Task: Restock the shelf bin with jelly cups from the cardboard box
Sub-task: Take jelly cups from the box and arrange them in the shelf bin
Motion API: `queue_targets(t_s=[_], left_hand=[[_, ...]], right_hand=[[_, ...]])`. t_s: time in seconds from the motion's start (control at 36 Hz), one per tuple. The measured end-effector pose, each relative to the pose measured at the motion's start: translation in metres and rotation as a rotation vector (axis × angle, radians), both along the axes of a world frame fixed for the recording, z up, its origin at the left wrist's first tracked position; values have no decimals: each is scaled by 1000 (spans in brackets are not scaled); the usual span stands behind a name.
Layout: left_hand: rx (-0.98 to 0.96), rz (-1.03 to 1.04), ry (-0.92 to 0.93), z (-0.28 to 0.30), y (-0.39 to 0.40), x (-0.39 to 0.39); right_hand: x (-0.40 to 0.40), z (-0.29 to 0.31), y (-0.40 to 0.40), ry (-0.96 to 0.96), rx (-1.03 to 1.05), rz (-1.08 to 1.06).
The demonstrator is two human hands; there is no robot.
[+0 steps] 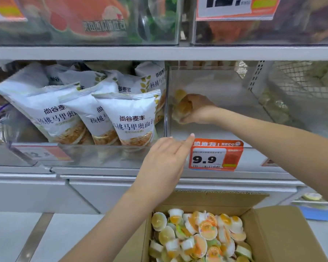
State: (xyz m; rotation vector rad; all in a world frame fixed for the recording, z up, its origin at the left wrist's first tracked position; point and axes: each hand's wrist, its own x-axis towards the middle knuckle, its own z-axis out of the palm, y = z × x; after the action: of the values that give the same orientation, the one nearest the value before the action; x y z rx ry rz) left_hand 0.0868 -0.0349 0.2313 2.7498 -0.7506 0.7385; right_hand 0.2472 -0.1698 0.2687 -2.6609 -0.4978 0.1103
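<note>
- Cups (pixel 199 236) are piled loose in the open box (pixel 284 233) at 5 o'clock, white tubs with yellow and orange lids lying at all angles.
- The clear bin (pixel 214 129) is seen at centre right of the shelf, its front wall carrying a red price tag (pixel 215 155) marked 9.9.
- The right hand (pixel 194 109) is reached into the bin from 3 o'clock, its fingers curled round a small clutch of cups (pixel 182 108) held low near the bin's left wall.
- One more yellow cup (pixel 179 94) is visible just behind that hand, at about 11 o'clock from it; whether it is held or lying free cannot be told.
- The left hand (pixel 164 161) is held open in front of the bin's lower left corner, fingers straight and pointing toward 1 o'clock, nothing in it.
- The index fingertip (pixel 192 136) of that hand is seen at the bin's front edge, just left of the tag; contact cannot be judged.
- White snack bags (pixel 129 118) are stacked in the neighbouring bin at 9 o'clock.
- Further clear bins are ranged along the shelf above, at 12 o'clock.
</note>
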Motion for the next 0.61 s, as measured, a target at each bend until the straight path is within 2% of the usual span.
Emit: queue_targets(t_s=[0.17, 0.39, 0.61], left_hand=[[-6, -12, -14, -4, -1, 3], [-34, -1, -10, -7, -2, 2], [-72, 1, 16, -4, -4, 0]], right_hand=[[17, -27, -2, 14, 132, -53], [20, -32, -5, 23, 201, -83], [23, -41, -5, 31, 362, -133]])
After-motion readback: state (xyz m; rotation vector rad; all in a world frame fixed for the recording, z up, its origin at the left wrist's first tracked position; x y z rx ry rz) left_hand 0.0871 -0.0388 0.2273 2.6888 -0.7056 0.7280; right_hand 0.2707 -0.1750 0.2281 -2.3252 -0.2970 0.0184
